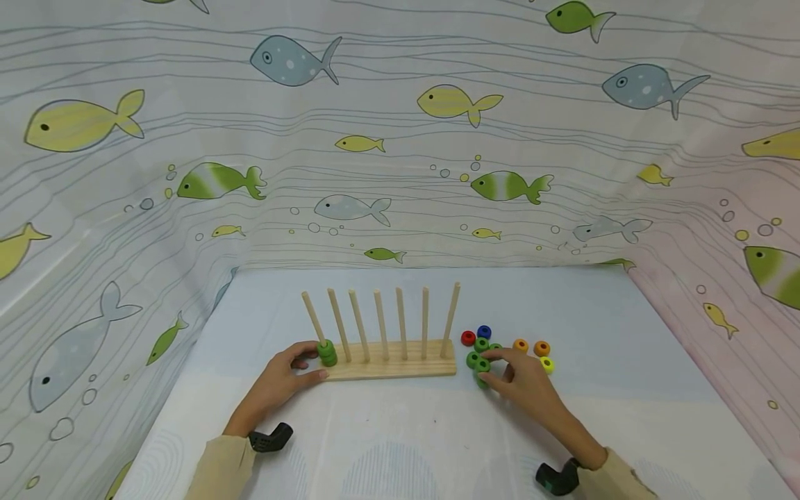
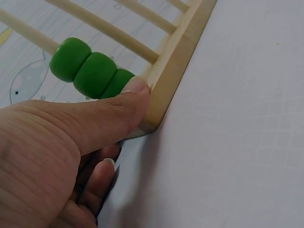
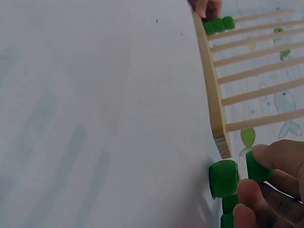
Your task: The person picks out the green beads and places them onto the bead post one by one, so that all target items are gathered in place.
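A wooden peg stand [image 1: 400, 369] with several upright pegs stands in the middle of the table. Three green beads [image 2: 95, 73] are stacked on its leftmost peg. My left hand [image 1: 281, 378] grips the stand's left end, its thumb [image 2: 114, 111] on the base beside the lowest bead and its other fingers curled behind. To the right of the stand, my right hand [image 1: 528, 382] pinches a green bead [image 3: 258, 167] between thumb and fingers. Right beside that bead lies another green bead [image 3: 223, 178], with more green ones partly hidden by the fingers.
Behind the right hand lie a red bead [image 1: 468, 338], a blue bead [image 1: 484, 332], orange beads [image 1: 542, 348] and a yellow bead [image 1: 546, 364]. A fish-patterned cloth [image 1: 400, 229] rises behind the table and along both sides.
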The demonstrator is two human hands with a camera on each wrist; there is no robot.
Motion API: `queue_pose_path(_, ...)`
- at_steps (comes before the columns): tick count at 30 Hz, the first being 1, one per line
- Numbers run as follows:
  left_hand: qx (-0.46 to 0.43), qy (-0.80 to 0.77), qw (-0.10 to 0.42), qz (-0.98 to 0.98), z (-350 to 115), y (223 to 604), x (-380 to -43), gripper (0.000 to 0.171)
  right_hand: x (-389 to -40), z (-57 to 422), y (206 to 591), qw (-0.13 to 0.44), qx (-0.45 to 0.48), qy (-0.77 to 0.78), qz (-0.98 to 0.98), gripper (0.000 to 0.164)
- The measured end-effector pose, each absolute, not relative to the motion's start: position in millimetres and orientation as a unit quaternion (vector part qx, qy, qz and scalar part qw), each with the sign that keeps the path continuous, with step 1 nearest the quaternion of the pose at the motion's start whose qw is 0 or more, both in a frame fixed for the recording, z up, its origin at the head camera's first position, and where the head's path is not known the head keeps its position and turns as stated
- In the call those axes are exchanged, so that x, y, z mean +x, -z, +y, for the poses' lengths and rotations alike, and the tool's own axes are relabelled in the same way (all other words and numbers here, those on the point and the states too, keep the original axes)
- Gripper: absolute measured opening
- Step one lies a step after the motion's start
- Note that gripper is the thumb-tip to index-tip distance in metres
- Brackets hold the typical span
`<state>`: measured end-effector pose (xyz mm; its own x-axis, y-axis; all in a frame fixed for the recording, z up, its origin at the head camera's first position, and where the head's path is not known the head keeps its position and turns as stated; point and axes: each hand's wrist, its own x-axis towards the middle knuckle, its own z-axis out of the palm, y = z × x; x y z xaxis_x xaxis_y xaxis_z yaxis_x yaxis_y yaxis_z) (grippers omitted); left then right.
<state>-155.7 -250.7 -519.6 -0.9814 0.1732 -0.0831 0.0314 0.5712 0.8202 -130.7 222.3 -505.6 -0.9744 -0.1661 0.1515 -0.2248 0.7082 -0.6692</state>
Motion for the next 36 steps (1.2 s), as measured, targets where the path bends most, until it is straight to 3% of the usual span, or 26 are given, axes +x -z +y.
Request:
queue_pose_path(21, 0.059, -0.469, 0.078, 0.878, -249, 518, -157, 0.066, -135, 199, 500, 0.052, 0.143, -0.376, -0.914, 0.036)
queue_pose_path(36, 0.062, -0.458, 0.075, 0.884, -251, 519, -156, 0.066, -136, 182, 496, 0.031, 0.165, -0.395, -0.903, 0.035)
